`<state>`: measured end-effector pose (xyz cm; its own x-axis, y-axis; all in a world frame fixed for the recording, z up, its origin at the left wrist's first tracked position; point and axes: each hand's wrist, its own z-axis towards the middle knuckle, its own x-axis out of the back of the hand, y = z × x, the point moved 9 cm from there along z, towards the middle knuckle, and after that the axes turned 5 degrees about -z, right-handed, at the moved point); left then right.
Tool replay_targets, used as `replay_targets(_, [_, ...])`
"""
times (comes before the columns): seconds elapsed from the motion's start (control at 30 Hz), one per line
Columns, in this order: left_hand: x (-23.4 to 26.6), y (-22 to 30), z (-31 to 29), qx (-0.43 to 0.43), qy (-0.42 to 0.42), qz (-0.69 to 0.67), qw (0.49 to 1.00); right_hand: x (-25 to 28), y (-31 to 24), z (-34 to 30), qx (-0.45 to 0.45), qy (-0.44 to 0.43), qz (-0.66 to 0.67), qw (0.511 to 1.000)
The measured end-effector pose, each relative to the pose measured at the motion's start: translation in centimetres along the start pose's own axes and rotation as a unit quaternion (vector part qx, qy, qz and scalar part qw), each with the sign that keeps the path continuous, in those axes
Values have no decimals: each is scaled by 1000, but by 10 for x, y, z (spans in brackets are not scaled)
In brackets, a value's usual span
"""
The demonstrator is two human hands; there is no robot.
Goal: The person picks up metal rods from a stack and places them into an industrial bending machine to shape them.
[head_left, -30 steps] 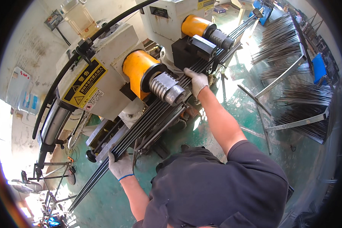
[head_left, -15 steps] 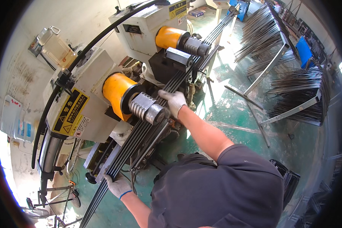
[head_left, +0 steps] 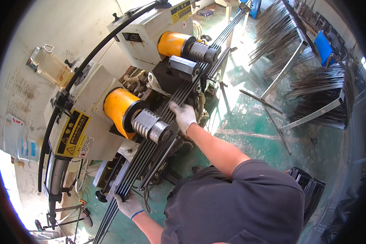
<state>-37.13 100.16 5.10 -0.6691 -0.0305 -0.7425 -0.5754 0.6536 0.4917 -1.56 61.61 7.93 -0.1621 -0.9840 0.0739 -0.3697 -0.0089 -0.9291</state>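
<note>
A bundle of long dark steel rods lies along a grey machine, running from lower left to upper right past two yellow cylinders. My gloved right hand grips the rods beside the ribbed metal roller of the nearer cylinder. Near the bottom, my gloved left hand holds the lower part of the same bundle. My dark grey shirt hides the floor beneath me.
A black hose arcs over the machine, which carries a yellow warning label. A plastic jug sits at the upper left. Racks of steel rods on angled stands fill the right side of the green floor.
The view has shifted down and left along the machine. My right hand has moved past the ribbed roller along the rods; my left hand still holds the lower end.
</note>
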Motion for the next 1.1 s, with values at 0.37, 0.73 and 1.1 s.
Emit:
replay_targets(0.37, [25,51,-12,9,-83,-14,996,-11,-2,11,58,65,6,996])
replay_targets(0.73, [117,184,5,-128,100,-106,981,-4,10,114,-93,-129,198,967])
replay_targets(1.1, [320,506,79,-220,93,-65,969,93,182,-53,-52,213,36,975])
